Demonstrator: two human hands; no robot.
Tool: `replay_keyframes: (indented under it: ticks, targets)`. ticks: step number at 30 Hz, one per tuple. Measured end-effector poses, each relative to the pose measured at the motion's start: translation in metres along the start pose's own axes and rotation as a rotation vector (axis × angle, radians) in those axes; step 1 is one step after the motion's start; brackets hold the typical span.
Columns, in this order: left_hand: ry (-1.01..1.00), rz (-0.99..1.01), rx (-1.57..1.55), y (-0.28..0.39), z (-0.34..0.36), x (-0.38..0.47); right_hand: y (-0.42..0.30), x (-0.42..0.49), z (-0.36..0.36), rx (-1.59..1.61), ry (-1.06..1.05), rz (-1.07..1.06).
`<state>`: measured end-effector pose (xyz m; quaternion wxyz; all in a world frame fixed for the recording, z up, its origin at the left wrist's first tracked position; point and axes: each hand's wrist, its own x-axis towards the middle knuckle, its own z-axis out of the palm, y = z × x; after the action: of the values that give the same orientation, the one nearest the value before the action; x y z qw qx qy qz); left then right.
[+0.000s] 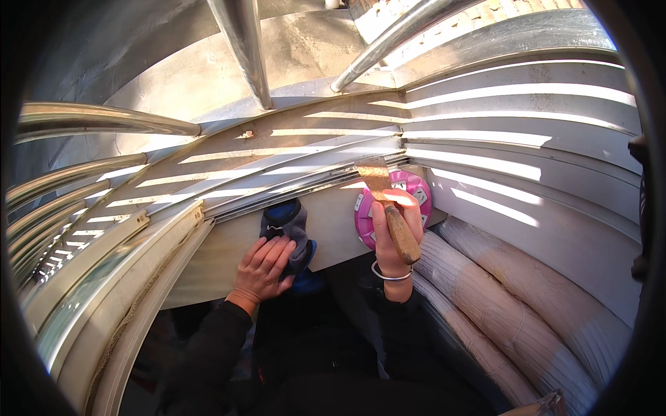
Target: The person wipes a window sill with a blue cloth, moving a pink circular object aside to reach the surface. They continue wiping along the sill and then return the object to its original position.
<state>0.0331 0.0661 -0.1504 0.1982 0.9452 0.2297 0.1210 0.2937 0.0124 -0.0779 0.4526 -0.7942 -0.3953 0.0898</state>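
My right hand (pixel 398 223) grips a putty knife by its wooden handle (pixel 401 234). The rusty blade (pixel 373 174) points away from me, towards the sliding-window track (pixel 312 183). Behind that hand lies a round pink plastic object (pixel 363 223) with white rectangular patches, partly covered by it. My left hand (pixel 268 262) lies over a dark grey fabric item (pixel 299 236) with blue and black parts, on the pale sill (pixel 333 244). The fingers rest on top with the thumb at the right side; whether they grip the fabric I cannot tell.
Window sashes (pixel 171 239) stand at the left. Metal bars (pixel 244 57) cross beyond the outer ledge (pixel 291 119). To the right is a white panelled wall (pixel 520 171), with several plastic-wrapped rolls (pixel 499 307) below it. Striped sunlight falls across the track and wall.
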Motion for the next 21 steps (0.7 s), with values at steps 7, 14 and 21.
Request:
replay_keyframes:
  ticks: [7, 14, 21]
  targets:
    - [0.01, 0.006, -0.006, 0.0, 0.0, 0.002, 0.008, 0.011, -0.003, -0.026, 0.089, -0.124]
    - [0.012, 0.011, -0.014, 0.0, -0.001, 0.002, 0.037, 0.023, -0.014, -0.057, 0.13, -0.044]
    - [0.003, 0.016, -0.013, -0.001, -0.001, 0.002, 0.058, 0.025, -0.015, 0.093, 0.173, 0.228]
